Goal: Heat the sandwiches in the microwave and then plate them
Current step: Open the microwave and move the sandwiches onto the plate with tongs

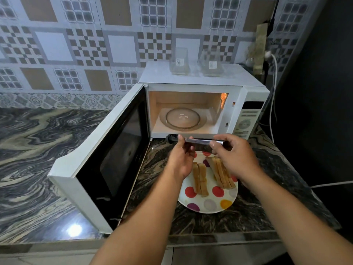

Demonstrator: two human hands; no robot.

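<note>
A white microwave (246, 96) stands on the counter with its door (107, 155) swung open to the left. Its lit cavity holds only the glass turntable (182, 118). In front of it a white plate (210, 204) with coloured dots carries two sandwiches (200, 178), standing on their edges side by side. Above the plate, metal tongs (198, 141) with a black tip are held level by both hands. My left hand (180, 159) pinches them near the black end. My right hand (236, 155) grips the other end.
Two clear glass containers (179, 62) stand on top of the microwave. A dark wall and white cables (275, 88) run along the right. The marbled counter (38, 150) stretches to the left; its front edge lies just below the plate.
</note>
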